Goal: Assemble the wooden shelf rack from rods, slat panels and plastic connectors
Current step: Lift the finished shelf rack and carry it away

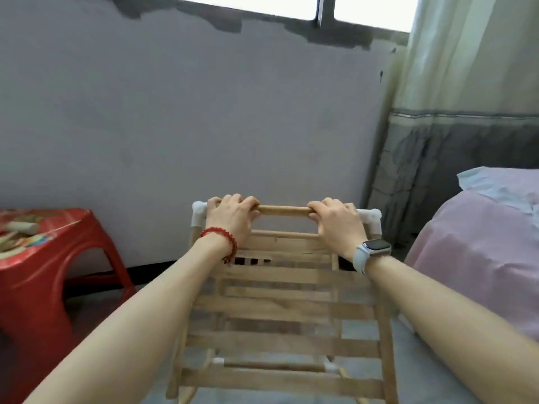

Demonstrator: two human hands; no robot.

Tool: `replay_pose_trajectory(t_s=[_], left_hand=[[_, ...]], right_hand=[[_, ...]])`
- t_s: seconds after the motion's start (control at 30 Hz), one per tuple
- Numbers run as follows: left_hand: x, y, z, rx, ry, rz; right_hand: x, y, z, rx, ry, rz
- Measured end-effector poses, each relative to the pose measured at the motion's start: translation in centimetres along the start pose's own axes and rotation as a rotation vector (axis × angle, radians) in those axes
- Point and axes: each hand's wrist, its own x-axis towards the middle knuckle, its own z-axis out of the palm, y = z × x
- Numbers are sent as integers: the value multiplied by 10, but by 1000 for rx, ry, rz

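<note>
Both your hands are on the top rod [284, 210] of the rack [280, 301], and both are wrapped tight around it. Your left hand [230, 218], the one with the red bead bracelet [221, 239] at the wrist, grips the rod close to the white plastic connector [198, 214] at the left corner. Your right hand [338, 224], with the pale watch [372, 252] on the wrist, grips it near the white connector [372, 218] at the right corner. A bare stretch of rod shows between your two fists.

The rack stands right in front of you on the grey floor [423, 368], between your outstretched forearms. Below the top rod you're looking down through its wooden slat panels [277, 304], one level above another, with a lower rod [274, 366] and more white connectors showing nearer your body.

To your left, a red plastic stool [43, 275] sits against the grey wall [189, 112], things piled on its seat, too blurred to name. To your right, a bed with a pink cover [478, 258] lies just beside the rack, and a curtain [466, 83] hangs behind it under the window [262, 4].
</note>
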Motion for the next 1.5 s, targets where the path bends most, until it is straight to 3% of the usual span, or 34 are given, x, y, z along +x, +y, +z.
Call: replay_pose_trajectory(t_s=[0.1, 0.43, 0.63, 0.7, 0.77, 0.83, 0.9, 0.97, 1.03, 1.17, 1.27, 1.5], left_hand=[[34, -7, -3, 12, 73, -59], [143, -40, 55, 127, 33, -151], [158, -54, 69, 114, -30, -170], [157, -57, 65, 132, -62, -161], [153, -54, 58, 139, -112, -181], [151, -50, 49, 130, -191, -201], [143, -49, 43, 106, -218, -215], [127, -53, 36, 40, -135, -323], [99, -57, 28, -82, -14, -556], [54, -47, 19, -431, -248, -931], [55, -39, 12, -472, -216, -994], [35, -40, -33, -393, -198, -1039]], right_hand=[[40, 3, 1, 30, 90, 40], [164, 12, 81, 73, -26, 152], [168, 19, 92, 54, -80, 126], [154, 24, 89, -35, -53, 210], [135, 28, 83, -32, -57, 417], [123, 33, 72, 26, -148, 622], [114, 34, 63, 95, -215, 683], [108, 37, 54, 155, -247, 661], [103, 41, 46, 178, -273, 619], [99, 45, 38, 220, -351, 740], [98, 46, 34, 233, -390, 854], [100, 32, -8, 267, -468, 706]])
